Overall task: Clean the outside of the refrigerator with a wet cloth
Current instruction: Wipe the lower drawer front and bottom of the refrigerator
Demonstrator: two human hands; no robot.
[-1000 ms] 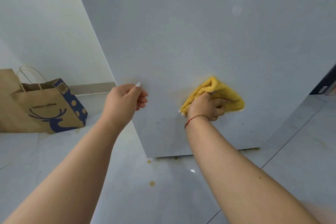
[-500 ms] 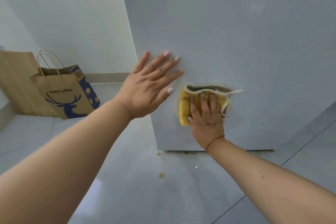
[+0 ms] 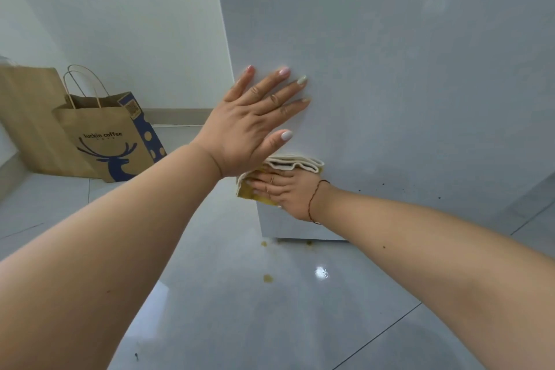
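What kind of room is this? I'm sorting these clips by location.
Probably a home kitchen or the corner of a flat, though little of it shows. A pale grey refrigerator stands on a glossy tiled floor with small brownish spills, and Luckin Coffee paper bags lean against a plain white wall.

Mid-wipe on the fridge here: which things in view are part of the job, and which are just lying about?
Part of the job:
refrigerator
yellow cloth, pressed flat by the right hand
left hand, braced flat on the refrigerator
dark specks on its side

Lying about:
printed paper bag
plain paper bag
floor spots
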